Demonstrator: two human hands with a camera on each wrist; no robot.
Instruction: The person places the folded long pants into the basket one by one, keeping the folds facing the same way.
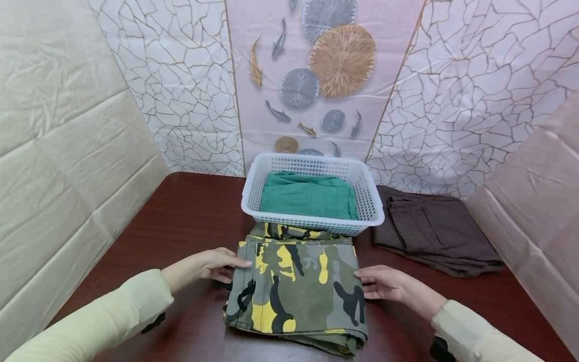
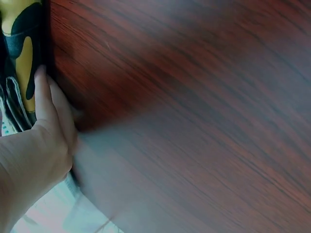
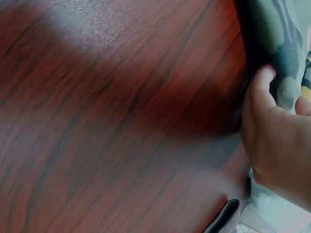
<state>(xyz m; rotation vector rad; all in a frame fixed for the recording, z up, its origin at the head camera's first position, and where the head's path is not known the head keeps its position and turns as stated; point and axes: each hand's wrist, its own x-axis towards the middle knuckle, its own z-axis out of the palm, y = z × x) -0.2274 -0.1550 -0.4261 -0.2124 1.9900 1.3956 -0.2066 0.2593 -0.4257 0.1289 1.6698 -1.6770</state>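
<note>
A folded camouflage garment (image 1: 296, 286) in green, yellow and black lies on the dark wooden table (image 1: 181, 216) in front of me. My left hand (image 1: 212, 265) holds its left edge, thumb on top and fingers curled below. In the left wrist view that hand (image 2: 43, 131) lies along the camouflage fabric (image 2: 19, 58). My right hand (image 1: 382, 282) holds the right edge the same way. The right wrist view shows its thumb (image 3: 262, 85) bent over the cloth's edge (image 3: 277, 29). The fingers under the fabric are hidden.
A white plastic basket (image 1: 312, 223) stands just behind the camouflage garment, with a folded green cloth (image 1: 307, 196) inside. A dark brown garment (image 1: 429, 226) lies at the right back of the table. Papered walls close in on the left, back and right.
</note>
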